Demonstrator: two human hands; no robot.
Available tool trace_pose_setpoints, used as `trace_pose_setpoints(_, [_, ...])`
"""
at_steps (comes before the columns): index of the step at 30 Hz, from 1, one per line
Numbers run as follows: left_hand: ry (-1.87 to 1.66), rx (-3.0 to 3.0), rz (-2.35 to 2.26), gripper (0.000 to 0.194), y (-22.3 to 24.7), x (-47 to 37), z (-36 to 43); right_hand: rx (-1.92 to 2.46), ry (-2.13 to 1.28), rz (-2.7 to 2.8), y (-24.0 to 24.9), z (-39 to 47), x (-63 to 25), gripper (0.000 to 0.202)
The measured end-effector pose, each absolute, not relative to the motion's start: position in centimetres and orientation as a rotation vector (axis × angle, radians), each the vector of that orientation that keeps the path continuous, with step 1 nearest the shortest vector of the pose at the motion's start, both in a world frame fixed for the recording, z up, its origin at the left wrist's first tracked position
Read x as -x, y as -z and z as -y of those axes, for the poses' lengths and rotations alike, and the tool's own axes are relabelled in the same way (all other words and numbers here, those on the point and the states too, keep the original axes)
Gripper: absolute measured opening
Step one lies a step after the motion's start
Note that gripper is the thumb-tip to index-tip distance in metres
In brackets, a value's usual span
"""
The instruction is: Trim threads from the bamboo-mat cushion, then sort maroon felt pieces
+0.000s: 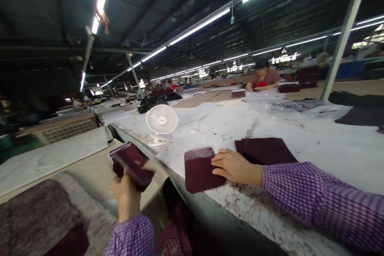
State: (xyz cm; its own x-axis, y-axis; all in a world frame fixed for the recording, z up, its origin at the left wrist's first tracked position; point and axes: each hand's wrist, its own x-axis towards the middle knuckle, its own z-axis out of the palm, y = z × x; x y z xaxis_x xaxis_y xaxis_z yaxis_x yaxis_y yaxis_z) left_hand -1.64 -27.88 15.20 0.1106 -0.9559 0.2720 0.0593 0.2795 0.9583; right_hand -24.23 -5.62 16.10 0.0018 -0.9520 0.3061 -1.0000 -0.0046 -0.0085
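Observation:
My left hand (125,192) is closed around a folded, dark maroon piece of leather-like material (136,172), its thumb on the near side. The piece is over a small stack of maroon pieces (132,153) with pale edges, on the cream surface to the left. My right hand (231,166) lies with fingers stretched out over the right edge of a flat maroon panel (199,174) on the white table. A mottled grey-pink strip runs along that panel's far edge. Just beyond my right hand lie more dark maroon panels (267,150), overlapping one another.
A small white fan (162,120) stands on the white table (210,122). Fuzzy grey-brown material (39,216) lies at lower left. A gap separates the cream surface (90,164) from the table. Across the table a person (264,80) leans over work beside maroon stacks (307,76). A metal post (345,36) rises at right.

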Motion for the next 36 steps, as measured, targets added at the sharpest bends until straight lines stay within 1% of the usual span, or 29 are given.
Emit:
trace_pose_setpoints(4, [0.708,-1.168,1.597,0.02,-16.1,1.2,25.6,-2.103,-0.439,2.126,-16.9,5.6,24.2,0.023])
trace_pose_setpoints(7, [0.304,-1.276,1.926,0.026,-17.6,3.2,23.1,-2.079,-0.769,2.284,-18.6,5.2,23.6,0.022])
trace_pose_setpoints(9, [0.137,-1.312,2.024,0.027,-18.8,4.7,21.9,-2.174,-1.085,2.465,-19.9,4.7,22.8,0.029])
trace_pose_setpoints(12, [0.027,-1.235,2.041,0.028,-20.5,6.4,20.6,-2.633,-1.524,2.563,-21.4,4.0,21.2,0.047])
trace_pose_setpoints(14, [-0.013,-1.046,2.035,0.029,-20.8,6.9,19.4,-2.826,-1.828,2.546,-21.6,3.7,20.3,0.062])
trace_pose_setpoints(15, [-0.014,-0.917,2.056,0.028,-20.6,7.1,18.7,-2.821,-2.01,2.561,-21.5,3.8,20.0,0.068])
trace_pose_setpoints(17, [0.018,-0.627,2.15,0.028,-19.5,7.0,16.8,-2.612,-2.361,2.62,-21.1,4.0,19.8,0.076])
trace_pose_setpoints(18, [0.046,-0.488,2.215,0.03,-18.8,6.9,15.9,-2.437,-2.481,2.644,-20.8,4.2,20.0,0.075])
trace_pose_setpoints(19, [0.078,-0.357,2.284,0.032,-18.1,6.6,15.1,-2.263,-2.526,2.666,-20.4,4.4,20.2,0.07])
trace_pose_setpoints(21, [0.18,-0.134,2.399,0.032,-16.9,6.1,13.9,-2.05,-2.416,2.666,-19.9,4.6,21.1,0.051])
trace_pose_setpoints(22, [0.265,-0.061,2.433,0.028,-16.6,5.9,13.7,-2.031,-2.291,2.656,-19.6,4.7,21.6,0.043])
trace_pose_setpoints(23, [0.364,-0.03,2.447,0.023,-16.4,5.8,13.7,-2.061,-2.136,2.651,-19.4,4.7,22.2,0.039])
trace_pose_setpoints(25, [0.533,-0.082,2.409,0.018,-16.5,6.0,14.5,-2.157,-1.759,2.66,-19.2,4.7,23.3,0.042])
trace_pose_setpoints(28, [0.587,-0.257,2.352,0.026,-16.8,7.7,16.3,-2.153,-1.273,2.688,-19.0,4.7,24.5,0.052])
trace_pose_setpoints(31, [0.683,-0.38,2.462,0.028,-16.6,10.5,17.4,-2.067,-1.033,2.712,-18.9,4.7,25.1,0.053])
trace_pose_setpoints(33, [0.778,-0.427,2.551,0.022,-16.3,12.3,17.4,-2.039,-0.911,2.721,-19.0,4.7,25.4,0.052])
trace_pose_setpoints(36, [0.696,-0.39,2.628,0.017,-15.6,14.3,17.0,-2.026,-0.728,2.754,-19.4,4.4,26.5,0.053])
